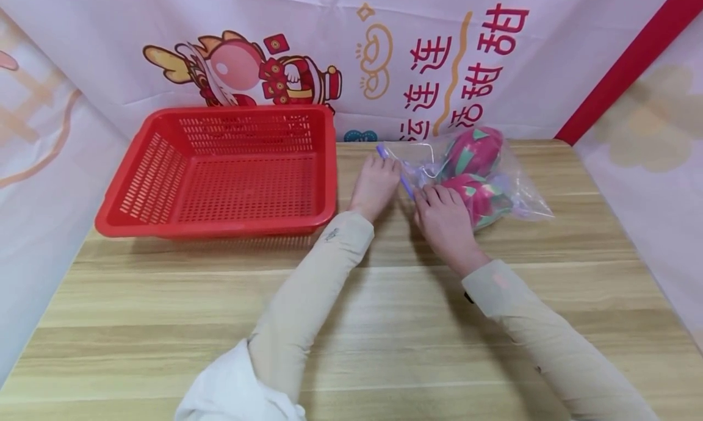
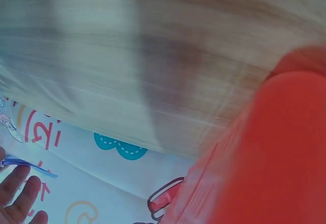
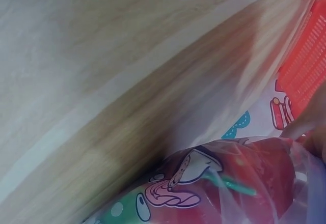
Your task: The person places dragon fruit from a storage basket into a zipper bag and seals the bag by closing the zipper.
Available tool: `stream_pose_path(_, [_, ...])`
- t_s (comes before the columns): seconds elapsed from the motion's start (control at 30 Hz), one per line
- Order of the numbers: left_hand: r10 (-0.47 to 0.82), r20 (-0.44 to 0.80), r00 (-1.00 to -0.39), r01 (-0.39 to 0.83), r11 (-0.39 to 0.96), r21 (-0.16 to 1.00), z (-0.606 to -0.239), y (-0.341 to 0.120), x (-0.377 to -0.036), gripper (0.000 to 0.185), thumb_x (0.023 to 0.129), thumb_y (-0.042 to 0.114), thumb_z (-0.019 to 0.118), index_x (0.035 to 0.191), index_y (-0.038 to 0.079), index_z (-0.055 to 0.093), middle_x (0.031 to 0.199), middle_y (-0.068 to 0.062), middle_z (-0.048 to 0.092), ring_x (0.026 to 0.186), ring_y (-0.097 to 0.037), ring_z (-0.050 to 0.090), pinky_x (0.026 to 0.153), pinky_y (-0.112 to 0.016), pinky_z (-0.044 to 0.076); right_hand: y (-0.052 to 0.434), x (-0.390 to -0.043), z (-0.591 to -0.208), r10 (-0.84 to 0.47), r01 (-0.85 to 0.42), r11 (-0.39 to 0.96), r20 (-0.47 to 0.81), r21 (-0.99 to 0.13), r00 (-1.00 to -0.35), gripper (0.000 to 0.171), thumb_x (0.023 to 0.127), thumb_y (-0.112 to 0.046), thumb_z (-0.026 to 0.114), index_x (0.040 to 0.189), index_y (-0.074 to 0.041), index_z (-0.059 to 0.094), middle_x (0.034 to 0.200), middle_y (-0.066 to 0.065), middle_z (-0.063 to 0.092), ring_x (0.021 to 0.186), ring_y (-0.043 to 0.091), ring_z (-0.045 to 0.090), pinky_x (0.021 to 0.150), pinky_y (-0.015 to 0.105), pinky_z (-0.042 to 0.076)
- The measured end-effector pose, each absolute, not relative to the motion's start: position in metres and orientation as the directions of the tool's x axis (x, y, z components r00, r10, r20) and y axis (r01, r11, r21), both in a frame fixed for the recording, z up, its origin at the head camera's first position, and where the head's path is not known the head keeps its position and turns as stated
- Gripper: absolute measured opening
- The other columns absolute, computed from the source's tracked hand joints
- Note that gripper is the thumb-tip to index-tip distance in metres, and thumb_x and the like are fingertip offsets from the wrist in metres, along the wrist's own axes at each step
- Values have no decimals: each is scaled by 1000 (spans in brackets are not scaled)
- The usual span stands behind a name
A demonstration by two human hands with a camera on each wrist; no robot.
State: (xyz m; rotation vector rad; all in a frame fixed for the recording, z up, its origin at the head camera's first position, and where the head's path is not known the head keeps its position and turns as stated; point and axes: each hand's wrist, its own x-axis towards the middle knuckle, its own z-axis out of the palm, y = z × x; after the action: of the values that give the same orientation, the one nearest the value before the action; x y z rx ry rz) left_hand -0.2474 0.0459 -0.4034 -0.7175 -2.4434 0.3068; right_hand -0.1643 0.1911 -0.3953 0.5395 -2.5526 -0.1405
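Light wood-grain tabletop (image 1: 165, 323), planks running left to right, lit evenly w/ soft shadows. It is enclosed on three sides by pale pink printed sheeting: back panel (image 1: 428, 18) w/ a cartoon dragon figure (image 1: 241, 67), gold ornaments and red Chinese characters (image 1: 467, 61); a red diagonal stripe (image 1: 626, 67) is seen at the right corner. Side panels are marked w/ faint tan cloud shapes (image 1: 653, 122). No floor or windows in view.
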Motion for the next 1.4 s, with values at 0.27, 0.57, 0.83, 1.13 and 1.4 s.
stream_pose_path(0.27, [532, 478, -699, 395, 844, -363, -407, 46, -249, 30, 97, 12, 47, 121, 12, 65, 115, -5, 69, 103, -20, 65, 97, -37, 51, 190, -166, -392, -332, -305, 943, 409, 132, -850, 36, 86, -19, 63, 119, -4, 66, 114, 16, 67, 106, 33, 59, 93, 43, 46])
stream_pose_path(0.57, [547, 506, -667, 405, 836, -370, -407, 49, -248, 30, 97, 11, 45, 118, 8, 67, 111, -5, 69, 99, -19, 65, 91, -34, 52, 179, -172, -390, -350, -336, 935, 416, 109, -839, 27, 86, -7, 64, 111, 3, 65, 99, 20, 63, 93, 35, 58, 77, 43, 51])
stream_pose_path(0.83, [555, 473, -684, 403, 828, -389, -406, 48, -248, 33, 98, 12, 44, 126, 9, 62, 120, -6, 68, 105, -19, 65, 93, -32, 52, 182, -173, -391, -371, -374, 925, 381, 71, -847, 35, 84, -4, 67, 118, 4, 64, 107, 21, 63, 99, 35, 60, 86, 41, 54])
stream_pose_path(1.13, [519, 433, -737, 384, 849, -362, -409, 47, -251, 39, 99, 12, 38, 136, 7, 53, 133, -11, 60, 112, -21, 61, 96, -34, 51, 184, -173, -392, -408, -399, 910, 394, 110, -823, 32, 88, -6, 64, 119, 0, 65, 120, 17, 67, 117, 30, 61, 105, 36, 46])
stream_pose_path(1.4, [459, 335, -823, 352, 874, -335, -408, 47, -254, 45, 100, 16, 40, 144, 8, 41, 140, -13, 53, 118, -23, 57, 99, -35, 49, 187, -170, -393, -431, -415, 900, 416, 136, -800, 33, 86, -5, 65, 120, -1, 65, 119, 15, 68, 114, 29, 63, 103, 35, 47])
